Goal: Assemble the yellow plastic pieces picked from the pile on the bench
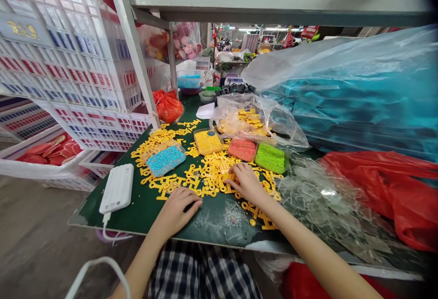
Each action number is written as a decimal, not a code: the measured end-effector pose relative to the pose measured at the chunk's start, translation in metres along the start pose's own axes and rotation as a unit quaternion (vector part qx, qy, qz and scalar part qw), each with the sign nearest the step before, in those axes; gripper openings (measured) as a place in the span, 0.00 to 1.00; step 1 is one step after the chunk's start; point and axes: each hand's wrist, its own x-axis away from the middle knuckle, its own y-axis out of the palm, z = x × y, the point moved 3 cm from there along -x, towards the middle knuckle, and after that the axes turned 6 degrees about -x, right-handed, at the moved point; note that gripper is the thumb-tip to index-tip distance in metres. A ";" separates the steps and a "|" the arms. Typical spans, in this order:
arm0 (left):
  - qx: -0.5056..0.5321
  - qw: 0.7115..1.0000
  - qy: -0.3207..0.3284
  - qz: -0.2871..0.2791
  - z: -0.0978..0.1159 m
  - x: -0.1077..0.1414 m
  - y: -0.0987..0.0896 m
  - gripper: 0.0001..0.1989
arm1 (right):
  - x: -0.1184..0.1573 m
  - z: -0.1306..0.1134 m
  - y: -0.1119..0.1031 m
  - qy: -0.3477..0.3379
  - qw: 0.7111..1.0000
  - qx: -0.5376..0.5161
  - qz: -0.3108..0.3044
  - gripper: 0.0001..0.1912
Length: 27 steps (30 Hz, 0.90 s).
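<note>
My left hand (181,207) lies palm down near the front of the dark green table (208,219), its fingers loosely stretched and the thumb apart. My right hand (249,184) is at the pile of small yellow plastic pieces (212,171), with thumb and forefinger around a yellow piece there. Many of these pieces have a ring at one end and a bar at the other. Behind the hands stand small clear trays of beads: blue (166,160), yellow (208,142), red (242,149) and green (270,157). A round dark blue item lies on the yellow beads.
A white power bank (117,188) with a cable lies at the left edge. Clear plastic scraps (321,198) and a red bag (386,189) cover the right. An open clear bag (253,121) holds yellow pieces. Stacked crates (68,53) and a shelf post (135,48) stand left.
</note>
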 end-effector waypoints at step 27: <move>0.138 0.984 -0.099 0.052 0.004 -0.081 0.018 0.12 | 0.062 -0.082 -0.004 -0.046 0.971 -0.235 0.011 0.10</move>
